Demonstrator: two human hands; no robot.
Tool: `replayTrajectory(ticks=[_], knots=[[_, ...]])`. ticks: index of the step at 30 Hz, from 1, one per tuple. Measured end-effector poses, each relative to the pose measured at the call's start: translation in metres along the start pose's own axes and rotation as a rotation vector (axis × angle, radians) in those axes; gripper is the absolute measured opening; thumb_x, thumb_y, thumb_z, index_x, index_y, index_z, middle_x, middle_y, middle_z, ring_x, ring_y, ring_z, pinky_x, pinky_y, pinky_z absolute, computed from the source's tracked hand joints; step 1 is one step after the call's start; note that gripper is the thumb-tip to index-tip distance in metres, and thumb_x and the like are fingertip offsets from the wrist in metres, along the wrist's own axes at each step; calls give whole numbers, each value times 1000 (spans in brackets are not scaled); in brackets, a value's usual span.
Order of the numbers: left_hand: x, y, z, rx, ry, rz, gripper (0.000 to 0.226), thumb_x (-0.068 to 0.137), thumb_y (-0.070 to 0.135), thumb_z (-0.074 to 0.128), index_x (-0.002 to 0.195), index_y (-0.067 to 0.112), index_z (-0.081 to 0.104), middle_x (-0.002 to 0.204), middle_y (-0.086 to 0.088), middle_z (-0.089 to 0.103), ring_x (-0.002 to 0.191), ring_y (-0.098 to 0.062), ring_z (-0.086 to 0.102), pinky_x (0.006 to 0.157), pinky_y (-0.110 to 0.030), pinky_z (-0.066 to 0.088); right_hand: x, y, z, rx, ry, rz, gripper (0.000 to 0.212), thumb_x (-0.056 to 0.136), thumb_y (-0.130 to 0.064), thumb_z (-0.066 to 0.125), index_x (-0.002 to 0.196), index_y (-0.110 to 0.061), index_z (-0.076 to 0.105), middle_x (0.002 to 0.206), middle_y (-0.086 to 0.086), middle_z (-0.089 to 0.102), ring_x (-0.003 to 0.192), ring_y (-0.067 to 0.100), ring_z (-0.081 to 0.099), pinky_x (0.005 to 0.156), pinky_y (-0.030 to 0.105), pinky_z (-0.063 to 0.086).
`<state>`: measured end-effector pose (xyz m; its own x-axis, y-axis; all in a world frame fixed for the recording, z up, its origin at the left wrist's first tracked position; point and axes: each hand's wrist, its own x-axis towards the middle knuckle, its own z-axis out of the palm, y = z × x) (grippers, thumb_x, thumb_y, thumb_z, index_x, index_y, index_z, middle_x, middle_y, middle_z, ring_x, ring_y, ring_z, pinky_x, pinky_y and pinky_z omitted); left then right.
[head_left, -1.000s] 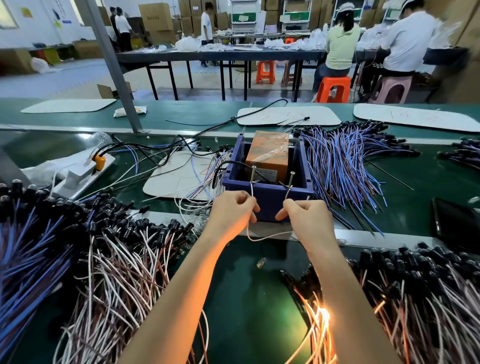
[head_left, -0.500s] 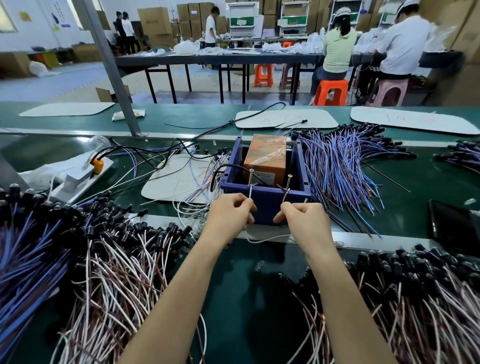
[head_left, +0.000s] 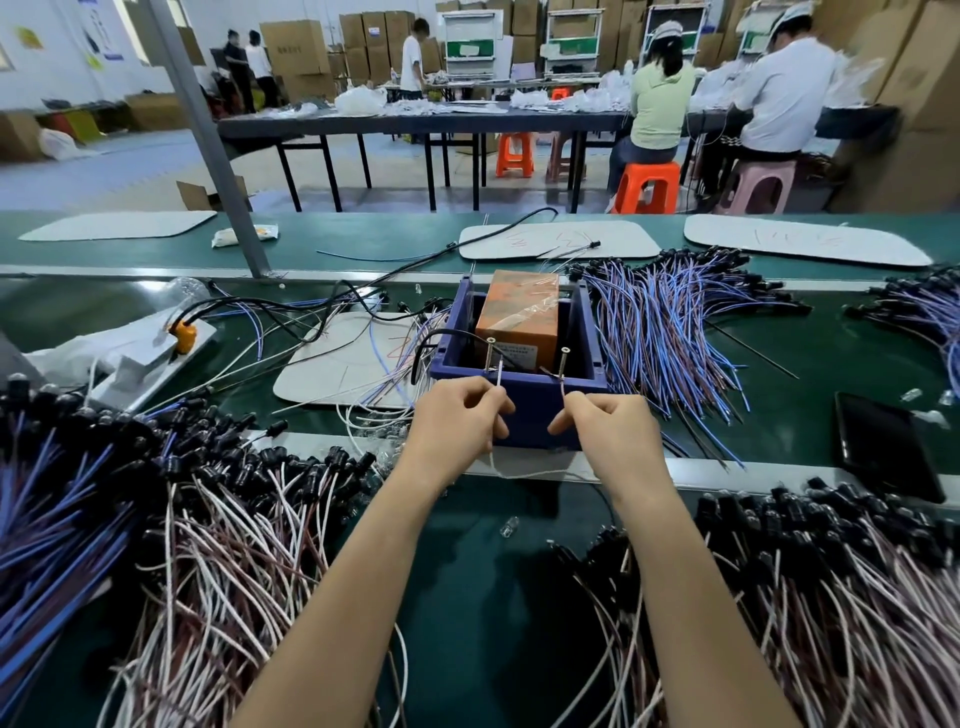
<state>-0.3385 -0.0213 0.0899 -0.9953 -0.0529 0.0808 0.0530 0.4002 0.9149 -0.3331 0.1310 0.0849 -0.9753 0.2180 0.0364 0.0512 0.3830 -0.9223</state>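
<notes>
The wire (head_left: 535, 474) is thin, soft and very light. It bends easily, so it sags in a loose loop between the two hands, low in front of the blue box (head_left: 530, 415). It would not break if it fell, but it is so thin that it could slip out of a weak grip. The best place to take it is near each end, where a short bit stays straight enough to aim. The left hand (head_left: 457, 431) pinches one end between its thumb and a finger, and that white end points up toward the left metal pin (head_left: 490, 356) on the near rim of the box. The right hand (head_left: 613, 436) pinches the other end the same way, just under the right metal pin (head_left: 564, 364). I cannot tell for sure if the ends touch the pins, but they are very close. Both hands are right up against the front wall of the box, with a small gap between them. An orange block (head_left: 519, 322) sits inside the box. Big piles of wires with black caps lie to the left (head_left: 208, 545) and to the right (head_left: 831, 597) on the green table (head_left: 467, 571). To stay on the pins, the ends will need a gentle, steady hold.
</notes>
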Motion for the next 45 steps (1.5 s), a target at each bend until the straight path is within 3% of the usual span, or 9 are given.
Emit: replayTrajectory(ticks=[6,17,23,28,32,35,39,43,45], knots=[[-27,31,-14,-80,19,179,26,97,15,52,77,11,67,61,-1,65,46,-13,53,50,-21,45,-1,-1,-12,66,-20,16,39,85,-20,54,48,-19,66,31,-11,32,39,7,32,52,25,29],[-83,54,-85,10,-15,248,17,95,12,55,86,10,69,71,-3,69,56,-14,64,56,-19,51,-17,-25,-41,71,-105,-46,31,90,-15,55,63,-14,72,55,6,46,50,16,37,45,23,34],[-147,71,-108,-65,-502,330,12,91,10,60,86,8,70,82,-2,70,69,-13,65,67,-20,52,-54,-59,-115,28,-237,-259,28,94,-15,55,76,-19,76,74,1,71,67,6,59,65,21,45],[-194,45,-90,36,-1105,66,21,96,15,51,109,18,68,92,-19,65,70,-42,55,64,-55,44,-105,-26,-155,-266,-872,-310,16,86,-43,65,92,-33,76,96,1,71,88,21,63,77,32,50],[-193,22,-70,32,-1027,47,22,91,10,52,96,20,70,67,-5,61,56,-21,48,53,-34,39,-132,13,-154,-344,-1203,-137,22,86,-41,67,105,-31,73,114,-3,66,108,18,62,97,40,49],[-185,26,-61,-101,-924,25,21,90,12,55,85,26,70,73,10,65,53,-2,50,51,-13,39,-138,25,-154,-328,-1126,-50,26,86,-49,64,100,-29,73,102,0,71,93,19,68,84,28,53],[-171,23,-17,93,-604,133,11,94,22,58,96,26,67,83,16,67,67,6,57,62,-10,45,-124,42,-136,-355,-540,39,31,87,-46,61,82,-15,63,66,2,71,52,17,66,41,19,43],[-169,15,35,263,-682,44,32,95,38,53,124,26,59,118,5,65,104,-9,61,95,-31,49,-114,53,-103,-404,-362,7,23,83,-27,74,78,-14,55,50,-2,65,37,12,58,37,16,39],[-172,13,48,298,-693,112,35,95,38,53,127,25,59,125,5,61,107,-10,58,95,-23,45,-113,56,-98,-417,-356,-15,24,79,-19,77,78,-17,53,48,-1,62,36,9,56,40,17,40]])
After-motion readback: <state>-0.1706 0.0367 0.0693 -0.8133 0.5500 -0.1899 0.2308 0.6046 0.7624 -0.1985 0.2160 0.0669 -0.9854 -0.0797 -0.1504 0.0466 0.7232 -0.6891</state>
